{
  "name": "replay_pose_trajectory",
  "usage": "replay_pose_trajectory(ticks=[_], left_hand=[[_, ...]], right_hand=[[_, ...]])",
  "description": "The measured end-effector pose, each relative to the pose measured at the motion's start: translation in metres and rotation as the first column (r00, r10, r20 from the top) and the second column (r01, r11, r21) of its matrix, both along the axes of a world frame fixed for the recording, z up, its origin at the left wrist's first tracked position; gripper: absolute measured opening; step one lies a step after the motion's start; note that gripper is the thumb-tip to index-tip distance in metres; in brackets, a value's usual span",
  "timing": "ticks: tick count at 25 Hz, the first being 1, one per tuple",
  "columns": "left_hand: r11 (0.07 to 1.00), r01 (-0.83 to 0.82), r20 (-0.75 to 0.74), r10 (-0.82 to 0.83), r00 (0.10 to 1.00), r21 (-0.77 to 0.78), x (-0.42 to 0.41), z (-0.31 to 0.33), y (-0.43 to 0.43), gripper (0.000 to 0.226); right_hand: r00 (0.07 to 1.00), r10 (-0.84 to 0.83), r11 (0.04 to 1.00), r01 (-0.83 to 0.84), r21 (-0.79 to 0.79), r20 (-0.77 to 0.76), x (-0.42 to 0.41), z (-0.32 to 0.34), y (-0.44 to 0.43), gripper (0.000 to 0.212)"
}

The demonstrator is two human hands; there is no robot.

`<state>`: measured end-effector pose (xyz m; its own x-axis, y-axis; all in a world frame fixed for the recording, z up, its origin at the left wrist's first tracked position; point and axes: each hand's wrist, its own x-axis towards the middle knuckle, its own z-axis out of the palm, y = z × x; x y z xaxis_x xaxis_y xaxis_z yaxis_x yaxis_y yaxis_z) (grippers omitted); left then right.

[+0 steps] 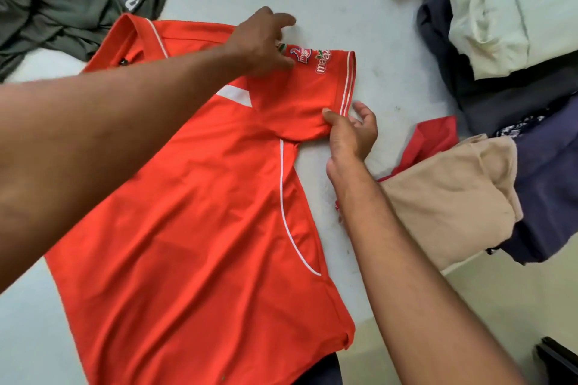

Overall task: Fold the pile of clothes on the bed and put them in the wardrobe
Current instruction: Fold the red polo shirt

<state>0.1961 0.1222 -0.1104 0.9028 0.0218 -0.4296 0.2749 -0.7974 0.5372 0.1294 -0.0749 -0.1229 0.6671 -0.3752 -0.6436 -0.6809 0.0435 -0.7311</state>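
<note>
Head view: mid sleeve-fold on the orange shirt [203,212]. Right hand [350,134] pinches the sleeve [297,97]; left hand [261,42] presses the shoulder, fingers loose. Next I'd flip the sleeve left.

grey shirt [78,0]: white "strong", upside down, first letter cut off. orange sleeve [312,87]: "maaz…" logo, small "thums up" badge beside it.

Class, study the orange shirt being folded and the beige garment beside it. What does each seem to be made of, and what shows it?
The orange shirt looks like a synthetic sports knit, perhaps polyester: smooth, faint sheen, soft shallow folds. The beige garment looks more like cotton: matt, thicker, bulkier rounded folds. Neither weave is sharp enough to confirm.
</note>
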Motion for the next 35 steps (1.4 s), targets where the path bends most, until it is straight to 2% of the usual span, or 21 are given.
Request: replay_pose_trajectory(ticks=[1,3,5,7,9,11,12,14,16,17,19,21,22,23,25,26,27,29,30,32,35], left_hand=[[0.995,0.09,-0.034,-0.089,0.995,0.039,0.012,0.002,-0.009,0.071],[0.972,0.217,-0.068,-0.211,0.975,0.092,0.027,0.005,-0.026,0.053],[0.975,0.211,-0.015,-0.211,0.977,0.069,0.034,0.011,-0.033,0.032],[0.992,0.05,0.07,-0.042,0.997,-0.118,0.026,0.019,-0.026,0.023],[0.91,-0.215,0.052,0.249,0.967,-0.354,0.007,0.027,-0.005,0.028],[0.832,-0.392,-0.01,0.423,0.906,-0.392,-0.023,0.029,0.027,0.032],[0.82,-0.428,-0.006,0.46,0.888,-0.38,-0.039,0.026,0.046,0.032],[0.854,-0.414,0.022,0.443,0.896,-0.316,-0.067,0.018,0.078,0.035],[0.897,-0.387,0.014,0.399,0.917,-0.212,-0.088,0.007,0.095,0.042],[0.91,-0.385,0.053,0.397,0.916,-0.153,-0.094,0.001,0.098,0.041],[0.888,-0.451,0.206,0.459,0.864,-0.091,-0.1,-0.003,0.091,0.036],[0.894,-0.439,0.294,0.444,0.846,-0.085,-0.106,-0.005,0.079,0.029],[0.922,-0.383,0.3,0.381,0.874,-0.056,-0.112,-0.008,0.073,0.027],[0.949,-0.316,0.313,0.307,0.899,-0.023,-0.121,-0.01,0.067,0.026],[0.969,-0.243,0.412,0.204,0.888,0.043,-0.143,-0.013,0.062,0.026],[0.96,-0.278,0.47,0.227,0.853,0.042,-0.156,-0.012,0.064,0.026],[0.938,-0.348,0.513,0.294,0.806,0.009,-0.17,-0.008,0.07,0.025],[0.858,-0.508,0.539,0.463,0.704,-0.074,-0.208,0.0,0.085,0.021],[0.795,-0.599,0.531,0.549,0.645,-0.095,-0.233,0.004,0.095,0.019],[0.604,-0.784,0.465,0.74,0.486,-0.144,-0.289,0.001,0.115,0.019],[0.145,-0.978,0.345,0.935,0.086,-0.149,-0.381,-0.006,0.144,0.024]], right_hand=[[1.0,-0.013,0.998,0.011,0.058,0.026,0.003,-0.002,0.002,0.065],[0.998,-0.024,0.991,0.015,0.135,0.062,0.005,0.0,0.003,0.068],[0.99,-0.025,0.994,0.01,0.111,0.136,0.004,0.005,0.006,0.069],[0.95,0.085,0.996,-0.071,-0.059,0.301,0.0,0.013,0.013,0.062],[0.847,0.306,0.942,-0.203,-0.266,0.435,-0.011,0.024,0.025,0.051],[0.699,0.555,0.821,-0.372,-0.433,0.451,-0.029,0.029,0.044,0.048],[0.602,0.684,0.722,-0.479,-0.499,0.411,-0.038,0.029,0.054,0.049],[0.367,0.891,0.453,-0.702,-0.549,0.266,-0.058,0.02,0.067,0.052],[0.167,0.969,0.241,-0.815,-0.527,0.184,-0.068,0.009,0.072,0.052],[0.142,0.971,0.222,-0.834,-0.505,0.193,-0.07,0.006,0.071,0.049],[0.181,0.943,0.304,-0.806,-0.508,0.278,-0.07,0.007,0.065,0.041],[0.222,0.916,0.391,-0.68,-0.62,0.334,-0.068,0.008,0.057,0.033],[0.218,0.921,0.386,-0.627,-0.676,0.324,-0.065,0.007,0.051,0.033],[0.194,0.942,0.335,-0.619,-0.71,0.275,-0.064,0.006,0.047,0.036],[0.089,0.994,0.106,-0.712,-0.694,0.06,-0.064,0.003,0.046,0.042],[0.068,0.998,0.046,-0.72,-0.693,-0.004,-0.065,0.003,0.051,0.04],[0.089,0.996,0.06,-0.688,-0.724,-0.003,-0.067,0.004,0.059,0.034],[0.159,0.981,0.189,-0.615,-0.765,0.115,-0.07,0.01,0.082,0.024],[0.133,0.975,0.223,-0.613,-0.758,0.179,-0.073,0.014,0.098,0.021],[-0.01,0.964,0.194,-0.654,-0.731,0.264,-0.08,0.018,0.133,0.019],[-0.298,0.908,0.014,-0.68,-0.733,0.293,-0.105,0.014,0.211,0.027]])
